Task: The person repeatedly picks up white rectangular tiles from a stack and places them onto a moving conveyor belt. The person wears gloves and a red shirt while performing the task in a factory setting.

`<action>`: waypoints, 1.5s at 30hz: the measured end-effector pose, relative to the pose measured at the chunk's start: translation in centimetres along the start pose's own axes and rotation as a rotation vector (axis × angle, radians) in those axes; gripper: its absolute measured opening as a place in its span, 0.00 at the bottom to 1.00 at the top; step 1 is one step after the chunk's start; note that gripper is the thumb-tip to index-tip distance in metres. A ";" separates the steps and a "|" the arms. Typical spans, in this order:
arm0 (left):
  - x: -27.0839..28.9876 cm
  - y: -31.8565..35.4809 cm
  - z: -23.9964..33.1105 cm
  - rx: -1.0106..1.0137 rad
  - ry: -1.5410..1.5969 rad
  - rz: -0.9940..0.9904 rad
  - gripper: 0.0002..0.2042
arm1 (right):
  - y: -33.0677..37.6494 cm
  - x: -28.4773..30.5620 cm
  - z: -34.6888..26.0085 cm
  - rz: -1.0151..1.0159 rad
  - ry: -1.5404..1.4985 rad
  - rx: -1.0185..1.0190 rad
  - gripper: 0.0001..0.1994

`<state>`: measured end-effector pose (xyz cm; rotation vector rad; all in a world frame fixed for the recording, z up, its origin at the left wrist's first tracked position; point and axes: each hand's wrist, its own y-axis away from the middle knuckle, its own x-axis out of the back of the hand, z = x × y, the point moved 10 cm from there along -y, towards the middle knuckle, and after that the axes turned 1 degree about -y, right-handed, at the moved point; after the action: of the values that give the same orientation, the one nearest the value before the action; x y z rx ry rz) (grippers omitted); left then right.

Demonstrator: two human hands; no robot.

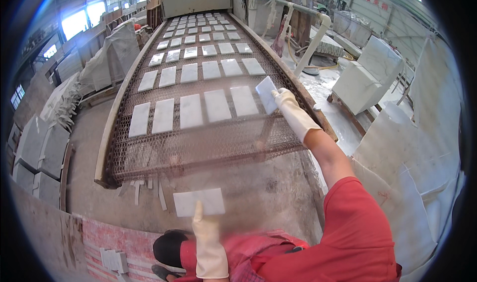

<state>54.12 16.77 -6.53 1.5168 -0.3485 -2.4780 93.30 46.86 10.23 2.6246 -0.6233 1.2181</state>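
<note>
My right hand [282,97], in a cream rubber glove, grips the edge of a white marble tile [267,94], tilted over the right side of the mesh conveyor belt [198,148]. Just left of it, the nearest row of tiles on the belt includes this flat white tile [217,105]. Low in the view, in front of the belt's near end, my gloved left hand [204,222] holds another white marble tile [198,202], one finger lying over its face. The rest of that hand's grip is hidden behind the tile.
Rows of tiles run to a grey housing [198,2] at the belt's far end. Wooden side rails [110,133] edge the belt. White stone blocks [365,78] stand right; stacked slabs [42,143] stand left. Small offcuts [114,260] lie at lower left. A white pipe [314,43] rises beyond the right rail.
</note>
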 end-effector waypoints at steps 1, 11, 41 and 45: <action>0.1 -0.1 -0.1 -0.001 0.009 -0.005 0.19 | -0.4 -0.4 0.4 -0.013 -0.021 -0.005 0.24; 0.6 0.0 0.2 -0.028 0.008 0.008 0.19 | 4.3 0.0 -3.3 -0.034 0.579 0.367 0.21; 4.3 -0.8 0.4 -0.199 -0.198 0.173 0.20 | 19.7 -1.7 -12.9 -0.085 0.161 0.890 0.13; -1.1 1.7 1.9 -0.157 -0.273 -0.085 0.25 | 32.9 -8.7 -12.1 -0.647 0.341 1.032 0.24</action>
<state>53.06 15.70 -4.27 1.1581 -0.1293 -2.7123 65.36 24.00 11.11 2.7183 1.1167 1.9639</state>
